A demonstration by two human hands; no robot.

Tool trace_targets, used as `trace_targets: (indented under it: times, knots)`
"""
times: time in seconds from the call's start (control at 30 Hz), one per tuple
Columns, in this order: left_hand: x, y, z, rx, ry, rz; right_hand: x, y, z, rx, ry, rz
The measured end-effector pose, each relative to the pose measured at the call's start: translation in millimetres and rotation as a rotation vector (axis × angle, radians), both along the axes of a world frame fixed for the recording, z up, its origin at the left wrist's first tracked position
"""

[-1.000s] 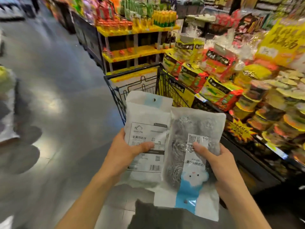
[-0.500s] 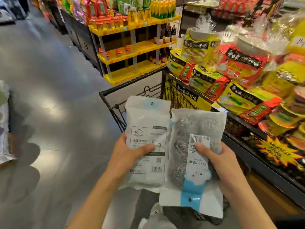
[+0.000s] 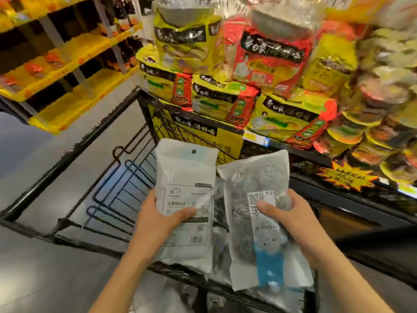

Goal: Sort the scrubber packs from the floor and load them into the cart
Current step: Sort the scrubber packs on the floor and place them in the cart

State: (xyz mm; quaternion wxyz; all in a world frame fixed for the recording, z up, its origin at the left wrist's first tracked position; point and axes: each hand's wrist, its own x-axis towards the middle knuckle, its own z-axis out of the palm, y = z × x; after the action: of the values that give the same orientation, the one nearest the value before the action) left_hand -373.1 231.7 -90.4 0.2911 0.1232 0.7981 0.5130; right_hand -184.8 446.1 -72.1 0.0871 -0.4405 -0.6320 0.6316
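Scrubber packs, two white plastic pouches of steel wool, hang over the black wire cart (image 3: 74, 152): left hand (image 3: 155, 219) grips the label-side pack (image 3: 186, 199), right hand (image 3: 293, 220) grips the blue-printed pack (image 3: 259, 213), likely poised for dropping in.

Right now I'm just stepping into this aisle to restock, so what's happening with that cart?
A person holds two scrubber packs above the black cart. The left hand grips the white pack, printed back facing up. The right hand grips the clear pack, with steel scrubbers showing inside. Neither is in the cart yet. Noodle packs fill the shelf beyond.
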Motion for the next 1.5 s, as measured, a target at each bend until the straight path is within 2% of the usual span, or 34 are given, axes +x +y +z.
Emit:
trace_targets:
  times: [0.17,0.3,0.4,0.53,0.67,0.8,0.93,1.17,1.33,1.5]
  knots:
    - [-64.8,43.0,-61.7,-0.030,-0.018,-0.190,-25.7,40.8,-50.9,0.265,-0.343,0.033]
    - [-96.1,64.2,-125.9,-0.092,-0.017,-0.270,-45.5,73.2,-102.7,0.467,-0.705,0.275]
    - [-109.6,76.6,-165.9,-0.146,-0.016,-0.360,-59.4,99.8,-147.4,0.541,-0.936,0.553]
    - [-121.1,89.6,-197.4,-0.193,-0.014,-0.459,-79.4,126.6,-182.6,0.559,-1.092,0.821]
    - [-129.8,101.4,-204.6,-0.211,-0.020,-0.571,-86.8,141.0,-200.1,0.558,-1.184,0.861]
    - [-147.2,114.3,-208.2,-0.292,0.028,-0.749,-74.9,139.3,-214.1,0.749,-1.163,0.774]
    - [-163.3,141.8,-212.9,-0.439,0.211,-0.993,-64.3,132.6,-213.7,0.768,-1.124,0.669]
    - [-176.2,216.8,-210.7,-0.643,0.496,-1.357,-28.6,114.2,-213.8,0.975,-0.817,0.271]
    - [-175.3,247.4,-218.9,-0.746,0.620,-1.445,-7.7,111.7,-220.1,0.977,-0.806,0.235]
    - [-162.9,252.8,-217.4,-0.786,0.900,-1.406,-0.7,104.1,-218.1,0.975,-0.831,0.229]
